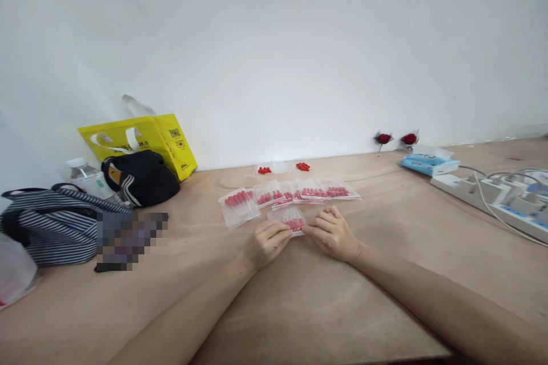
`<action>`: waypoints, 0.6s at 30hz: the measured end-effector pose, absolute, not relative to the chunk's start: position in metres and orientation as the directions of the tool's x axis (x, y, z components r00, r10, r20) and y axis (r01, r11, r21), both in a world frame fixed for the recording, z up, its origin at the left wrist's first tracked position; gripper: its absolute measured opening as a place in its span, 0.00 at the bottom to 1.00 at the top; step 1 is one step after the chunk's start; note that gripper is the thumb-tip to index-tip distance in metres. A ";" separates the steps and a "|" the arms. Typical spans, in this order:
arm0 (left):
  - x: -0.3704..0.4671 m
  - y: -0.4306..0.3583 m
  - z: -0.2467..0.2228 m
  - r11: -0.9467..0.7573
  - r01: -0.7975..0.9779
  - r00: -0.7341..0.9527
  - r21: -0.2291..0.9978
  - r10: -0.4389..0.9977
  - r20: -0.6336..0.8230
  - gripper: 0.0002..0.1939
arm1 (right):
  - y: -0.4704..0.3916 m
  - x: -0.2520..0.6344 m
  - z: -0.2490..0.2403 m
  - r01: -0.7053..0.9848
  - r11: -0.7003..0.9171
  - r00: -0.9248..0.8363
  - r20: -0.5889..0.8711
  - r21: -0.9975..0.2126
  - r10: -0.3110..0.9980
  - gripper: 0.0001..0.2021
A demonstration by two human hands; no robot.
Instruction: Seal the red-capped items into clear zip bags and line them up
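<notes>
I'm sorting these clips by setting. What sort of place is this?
Probably a makeshift packing bench: a bare plywood table against a blank wall, small clear bags of red pieces laid in a row, power strips, personal bags alongside.

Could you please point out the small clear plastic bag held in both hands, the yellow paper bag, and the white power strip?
small clear plastic bag [291,219], head view, its middle.
yellow paper bag [171,140], head view, its side face.
white power strip [454,183], head view, its left end.

Table [325,308]: matt unfinished plywood with visible grain. Small bag [290,218] at frame centre: clear glossy plastic film holding smooth red pieces. Tote bag [171,140], upper left: yellow, slightly shiny woven-look plastic. Striped bag [55,228], left: soft cloth. Power strip [492,197], right: smooth white plastic.
</notes>
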State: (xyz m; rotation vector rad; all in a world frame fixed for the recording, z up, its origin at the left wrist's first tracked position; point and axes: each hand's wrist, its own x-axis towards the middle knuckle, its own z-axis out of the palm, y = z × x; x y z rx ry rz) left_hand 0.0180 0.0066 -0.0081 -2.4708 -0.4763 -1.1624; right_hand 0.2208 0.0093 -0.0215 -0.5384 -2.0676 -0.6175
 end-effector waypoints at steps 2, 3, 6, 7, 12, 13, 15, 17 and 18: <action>0.018 0.006 -0.008 -0.871 0.443 0.610 -0.213 0.119 0.783 0.05 | 0.008 0.220 -0.021 0.589 0.772 -0.525 0.839 0.240 0.140 0.09; 0.019 0.006 -0.008 -0.869 0.440 0.616 -0.228 0.107 0.780 0.05 | 0.008 0.219 -0.021 0.590 0.768 -0.536 0.832 0.249 0.142 0.09; 0.019 0.006 -0.007 -0.869 0.422 0.640 -0.257 0.085 0.763 0.05 | 0.006 0.218 -0.021 0.594 0.758 -0.566 0.810 0.271 0.155 0.10; 0.019 0.006 -0.007 -0.871 0.419 0.645 -0.259 0.085 0.760 0.04 | 0.005 0.217 -0.021 0.596 0.754 -0.571 0.806 0.275 0.158 0.10; 0.019 0.007 -0.008 -0.874 0.425 0.644 -0.236 0.108 0.757 0.03 | 0.005 0.216 -0.019 0.601 0.746 -0.579 0.800 0.286 0.160 0.12; 0.019 0.008 -0.008 -0.875 0.425 0.643 -0.231 0.112 0.758 0.03 | 0.005 0.216 -0.019 0.599 0.747 -0.580 0.799 0.288 0.157 0.12; 0.020 0.007 -0.009 -0.879 0.424 0.638 -0.217 0.120 0.760 0.04 | 0.005 0.216 -0.019 0.598 0.748 -0.583 0.797 0.290 0.157 0.11; 0.020 0.007 -0.009 -0.882 0.428 0.628 -0.199 0.132 0.767 0.04 | 0.005 0.217 -0.018 0.592 0.754 -0.587 0.793 0.284 0.162 0.10; 0.020 0.006 -0.008 -0.883 0.429 0.625 -0.191 0.137 0.769 0.04 | 0.005 0.217 -0.018 0.588 0.759 -0.589 0.791 0.279 0.165 0.09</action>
